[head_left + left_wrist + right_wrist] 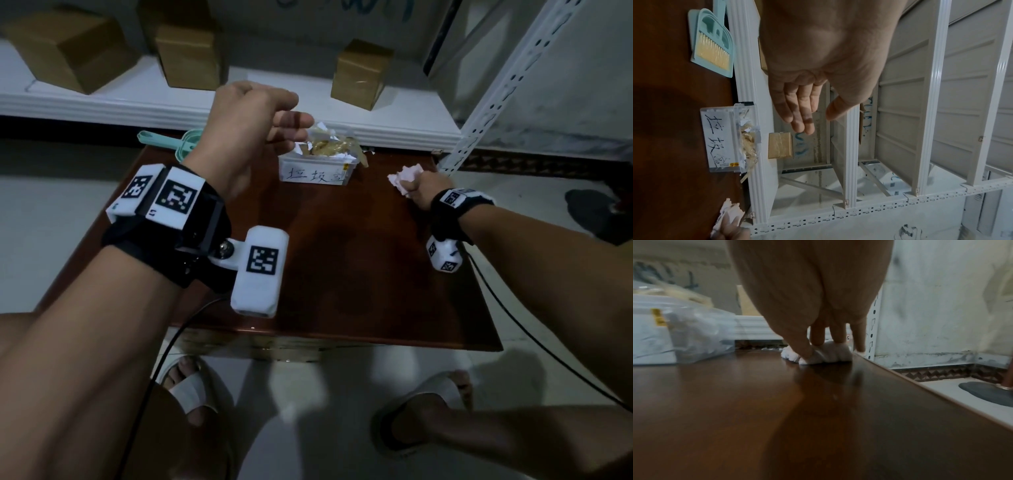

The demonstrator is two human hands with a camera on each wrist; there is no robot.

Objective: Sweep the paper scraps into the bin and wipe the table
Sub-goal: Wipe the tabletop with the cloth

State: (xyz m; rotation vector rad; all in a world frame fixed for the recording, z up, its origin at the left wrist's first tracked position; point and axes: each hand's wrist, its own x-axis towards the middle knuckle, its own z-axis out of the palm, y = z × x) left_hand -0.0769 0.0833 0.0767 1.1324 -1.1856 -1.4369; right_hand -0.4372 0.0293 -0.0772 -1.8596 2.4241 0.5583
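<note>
Sweeping looks done — scraps fill the bin at upper centre. The right hand presses a crumpled tissue onto the surface — wiping remains; the left hand hovers relaxed, empty.

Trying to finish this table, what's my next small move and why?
Probably draw the right hand and its white wad toward you across the brown table: it presses the wad at the far right corner, and scraps already fill the bin.

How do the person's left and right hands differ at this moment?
The right hand is down on the table, holding a crumpled white tissue against it; the left hand is raised above the table, holding nothing. The right hand's fingers pinch the tissue; the left hand's fingers hang relaxed. Both wear wrist cameras.
</note>
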